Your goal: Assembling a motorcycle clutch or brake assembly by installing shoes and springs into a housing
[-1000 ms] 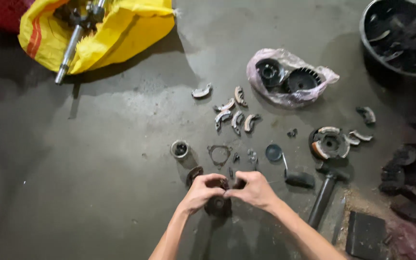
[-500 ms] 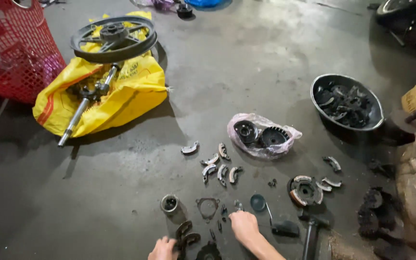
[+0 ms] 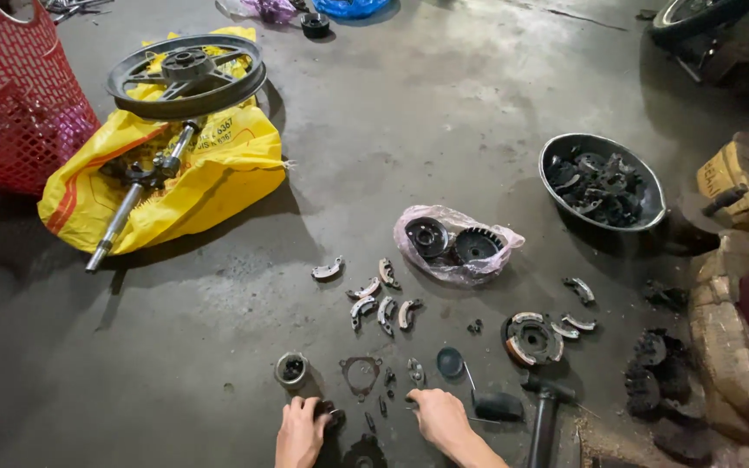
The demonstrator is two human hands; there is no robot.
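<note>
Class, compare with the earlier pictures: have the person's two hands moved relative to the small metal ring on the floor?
Yes. The left hand and right hand were clasped together below the ring; now they are apart, the left just under it.

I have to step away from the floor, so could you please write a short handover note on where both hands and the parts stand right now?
Left hand: resting on a small dark metal part on the concrete floor; whether it is gripped cannot be told.
Right hand: flat on the floor beside small loose pieces, nothing visibly held.
Parts: gasket ring and small round bearing just ahead of the hands; curved clutch shoes further out; two gear parts on a plastic bag; hammer to the right.
Done: parts lie apart, spread out.
Left: nothing is assembled; every piece lies loose.
</note>
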